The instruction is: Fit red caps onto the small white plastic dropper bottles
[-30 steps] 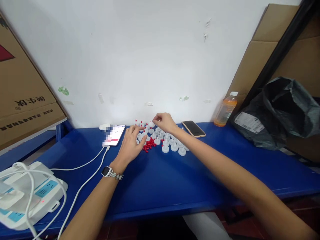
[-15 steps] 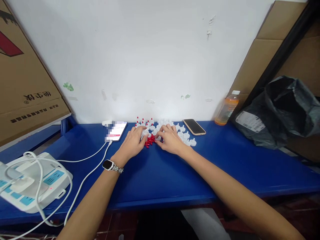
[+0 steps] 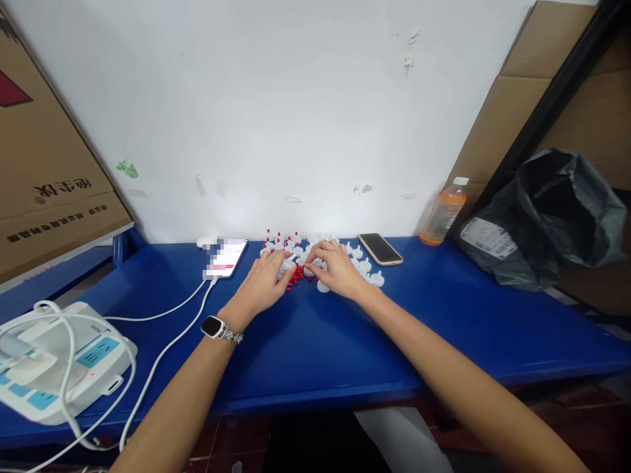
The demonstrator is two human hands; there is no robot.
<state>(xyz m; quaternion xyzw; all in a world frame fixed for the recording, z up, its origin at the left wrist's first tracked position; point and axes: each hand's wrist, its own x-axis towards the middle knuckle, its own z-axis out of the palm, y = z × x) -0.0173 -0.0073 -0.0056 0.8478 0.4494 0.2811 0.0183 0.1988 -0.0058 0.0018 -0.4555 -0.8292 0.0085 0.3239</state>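
My left hand (image 3: 263, 279) is curled around a white plastic nozzle cap (image 3: 286, 266), its spout angled up to the right. A small pile of red tip caps (image 3: 296, 277) lies on the table between my hands. On the right, the thumb and fingers of my right hand (image 3: 339, 268) are pinched together beside the pile; whatever is between them is too small to make out. Behind my left hand stand several white nozzle caps with red tips (image 3: 279, 240). Around my right hand lie plain white nozzle caps (image 3: 365, 266), some partly hidden by it.
A phone (image 3: 379, 249) lies at the back right, another phone (image 3: 227, 257) on a cable at the left. A power strip (image 3: 69, 361) with looped white cords sits at the left front. An orange drink bottle (image 3: 444, 213) and a black plastic bag (image 3: 532, 223) stand right.
My right hand has shifted slightly, uncovering a white nozzle cap beneath it. The spout of the cap in my left hand now shows, tilted toward the right hand. The view has shifted slightly.
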